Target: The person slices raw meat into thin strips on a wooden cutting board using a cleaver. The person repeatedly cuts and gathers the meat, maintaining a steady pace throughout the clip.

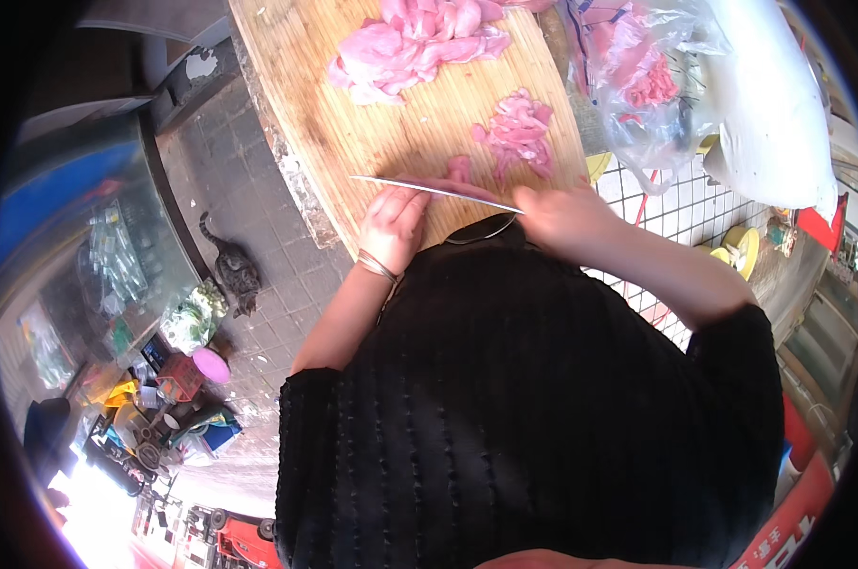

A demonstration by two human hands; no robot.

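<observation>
A wooden cutting board [400, 139] lies before me. My right hand [553, 213] grips a knife [439, 189], whose long thin blade points left across the board's near end. Just left of the blade's middle, my left hand [398, 219] presses down with bent fingers, a bracelet on its wrist. Beneath and behind the blade lies a piece of raw pink meat [478, 190], partly hidden by it. Farther off sits a small heap of meat strips [518, 131]. A larger pile of raw meat pieces [422, 50] covers the far part of the board.
Right of the board stands a clear plastic bag [656, 135] with pink meat in it, beside a large white sack-like thing [770, 107]. A tabby cat [237, 274] is on the paved floor to the left. Mixed goods [158, 419] crowd the lower left. Yellow bowls [740, 250] stand at right.
</observation>
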